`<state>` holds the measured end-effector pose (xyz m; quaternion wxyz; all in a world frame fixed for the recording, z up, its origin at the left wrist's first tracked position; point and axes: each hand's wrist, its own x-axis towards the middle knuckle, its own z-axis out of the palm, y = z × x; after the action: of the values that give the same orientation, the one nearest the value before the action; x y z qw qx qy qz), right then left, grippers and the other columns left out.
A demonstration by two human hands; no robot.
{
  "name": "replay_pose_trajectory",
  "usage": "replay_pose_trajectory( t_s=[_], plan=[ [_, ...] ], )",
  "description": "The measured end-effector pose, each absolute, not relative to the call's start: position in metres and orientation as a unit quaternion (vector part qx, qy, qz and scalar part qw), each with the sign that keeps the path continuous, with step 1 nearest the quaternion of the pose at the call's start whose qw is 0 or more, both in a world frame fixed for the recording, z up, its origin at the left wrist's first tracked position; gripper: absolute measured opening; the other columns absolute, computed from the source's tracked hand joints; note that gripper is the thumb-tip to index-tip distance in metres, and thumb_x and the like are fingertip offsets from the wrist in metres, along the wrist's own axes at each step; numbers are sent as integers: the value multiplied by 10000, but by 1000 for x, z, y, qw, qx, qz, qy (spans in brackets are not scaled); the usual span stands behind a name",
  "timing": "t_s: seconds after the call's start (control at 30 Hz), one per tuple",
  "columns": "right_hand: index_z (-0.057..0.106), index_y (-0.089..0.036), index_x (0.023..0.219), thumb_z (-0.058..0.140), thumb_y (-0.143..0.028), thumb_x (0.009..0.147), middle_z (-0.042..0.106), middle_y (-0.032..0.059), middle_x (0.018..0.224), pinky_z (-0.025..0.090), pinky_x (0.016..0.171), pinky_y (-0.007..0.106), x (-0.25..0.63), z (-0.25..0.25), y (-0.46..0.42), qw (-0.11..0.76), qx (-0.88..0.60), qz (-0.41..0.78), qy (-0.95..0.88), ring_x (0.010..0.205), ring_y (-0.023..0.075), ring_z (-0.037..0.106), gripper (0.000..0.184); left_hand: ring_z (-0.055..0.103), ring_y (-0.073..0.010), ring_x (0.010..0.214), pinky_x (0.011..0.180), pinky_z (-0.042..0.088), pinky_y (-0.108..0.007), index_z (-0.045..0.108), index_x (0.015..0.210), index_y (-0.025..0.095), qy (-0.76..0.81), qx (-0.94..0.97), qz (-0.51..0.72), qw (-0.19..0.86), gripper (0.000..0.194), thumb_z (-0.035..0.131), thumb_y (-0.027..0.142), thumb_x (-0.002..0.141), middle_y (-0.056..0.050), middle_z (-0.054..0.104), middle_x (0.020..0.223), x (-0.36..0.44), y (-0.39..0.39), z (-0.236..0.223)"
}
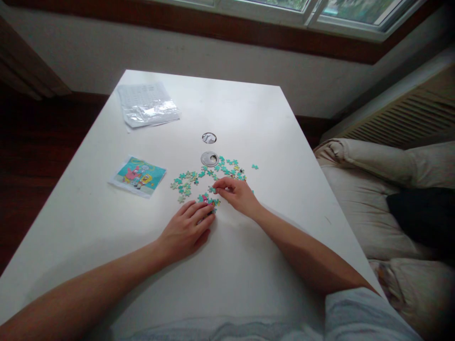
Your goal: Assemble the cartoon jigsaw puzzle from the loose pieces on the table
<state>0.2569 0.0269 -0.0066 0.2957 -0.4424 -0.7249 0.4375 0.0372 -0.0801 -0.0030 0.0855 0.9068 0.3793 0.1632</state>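
Right fingers point(224, 183) round a puzzle piece point(213, 190), well inside the table edges point(202, 79).

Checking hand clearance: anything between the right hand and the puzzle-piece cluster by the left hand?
Nothing visible stands between the right hand, pinching a small piece, and the cluster. The left hand does partly cover the cluster's near side.

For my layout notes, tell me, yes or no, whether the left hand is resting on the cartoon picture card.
No, the left hand lies by the puzzle pieces, apart from the cartoon picture card.
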Motion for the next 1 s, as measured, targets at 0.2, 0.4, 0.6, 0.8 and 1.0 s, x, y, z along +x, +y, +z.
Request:
replay_pose_trajectory(
  t_s=[0.2, 0.4, 0.6, 0.8, 1.0],
  plan=[
    [745, -226, 938, 646, -216, 886, 766, 5, 868, 508, 756, 292, 259, -10, 29, 293, -437, 396, -752, 775, 161, 671, 113, 587, -280, 1295, 1153, 421, -518, 675, 1268, 200, 396, 898, 178, 69, 308, 542, 241, 994, -107, 666, 1381, 36, -79, -3],
    [736, -218, 902, 631, -157, 913, 712, 2, 772, 438, 796, 315, 261, -9, 30, 274, -410, 275, -825, 722, 161, 589, 122, 624, -272, 1210, 1078, 469, -481, 685, 1213, 187, 391, 898, 190, 58, 269, 541, 212, 988, -92, 706, 1307, 36, -79, 0],
    [704, -217, 876, 629, -100, 873, 675, 0, 767, 392, 820, 319, 261, -7, 29, 243, -388, 231, -858, 766, 173, 559, 139, 661, -236, 1084, 986, 507, -424, 686, 1185, 192, 373, 904, 201, 60, 245, 544, 206, 986, -87, 738, 1197, 35, -80, 2],
    [699, -218, 884, 644, -95, 865, 667, 17, 815, 380, 848, 328, 261, -7, 28, 222, -392, 206, -869, 836, 192, 557, 136, 652, -244, 1091, 974, 509, -421, 672, 1192, 176, 373, 906, 192, 53, 239, 541, 216, 996, -87, 729, 1220, 35, -80, 1],
    [692, -216, 887, 647, -94, 872, 658, 15, 814, 376, 852, 332, 261, -4, 27, 218, -396, 199, -869, 843, 195, 551, 130, 648, -256, 1114, 970, 516, -432, 673, 1186, 175, 376, 905, 194, 48, 235, 546, 215, 992, -91, 719, 1250, 36, -80, 0]
  ],
)
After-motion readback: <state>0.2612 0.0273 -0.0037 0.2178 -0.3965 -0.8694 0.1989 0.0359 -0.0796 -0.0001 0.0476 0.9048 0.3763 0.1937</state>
